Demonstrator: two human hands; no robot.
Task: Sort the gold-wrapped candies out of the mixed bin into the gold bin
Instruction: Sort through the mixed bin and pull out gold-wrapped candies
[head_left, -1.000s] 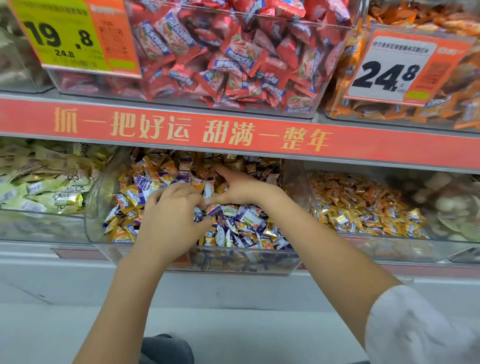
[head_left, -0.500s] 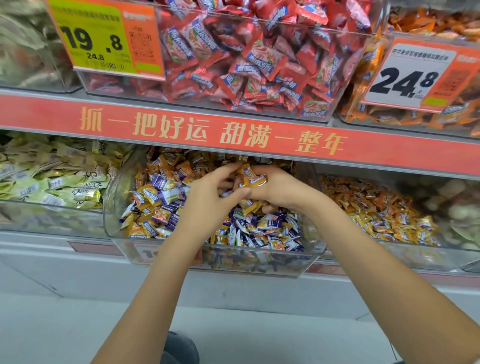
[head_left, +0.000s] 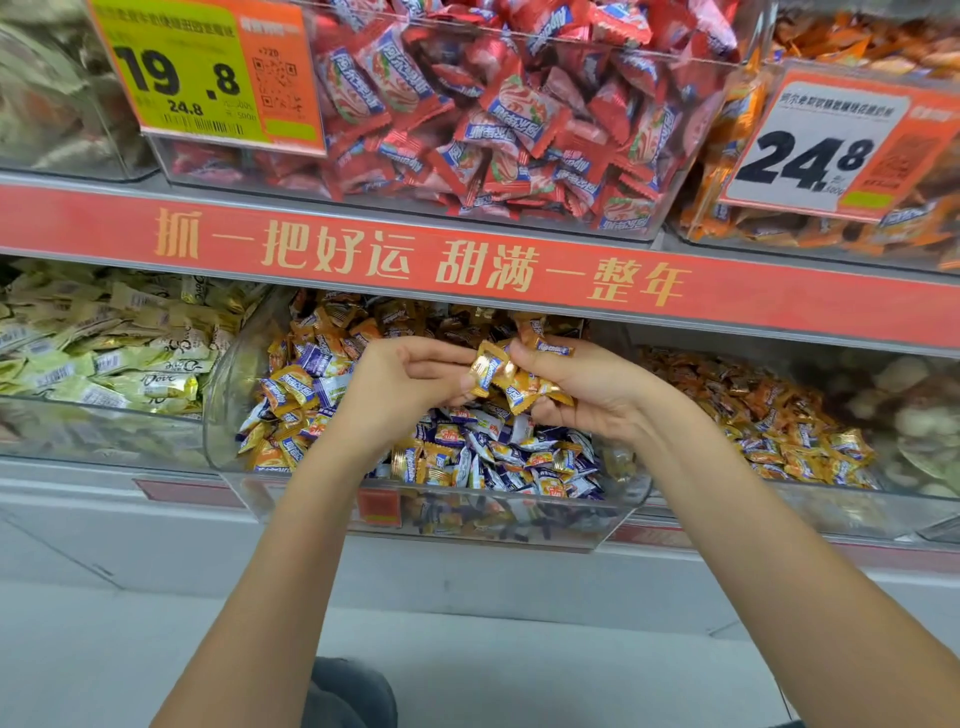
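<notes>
The clear mixed bin (head_left: 228, 374) on the lower shelf holds gold and blue-white wrapped candies. Both hands hover above its middle. My right hand (head_left: 587, 384) grips a bunch of gold-wrapped candies (head_left: 524, 387) in its curled fingers. My left hand (head_left: 400, 384) pinches one gold candy (head_left: 487, 370) at the edge of that bunch. The gold bin (head_left: 810, 506), filled with gold and orange candies, stands directly to the right of the mixed bin.
A bin of pale green-gold candies (head_left: 104, 364) sits left of the mixed bin. A red shelf strip (head_left: 467, 265) overhangs the lower bins. Above it are a bin of red candies (head_left: 493, 119) and price tags (head_left: 202, 73).
Both hands have risen out of the candy pile, the right one now holding a bunch of gold candies. The left hand has come to the bunch with one more gold candy.
</notes>
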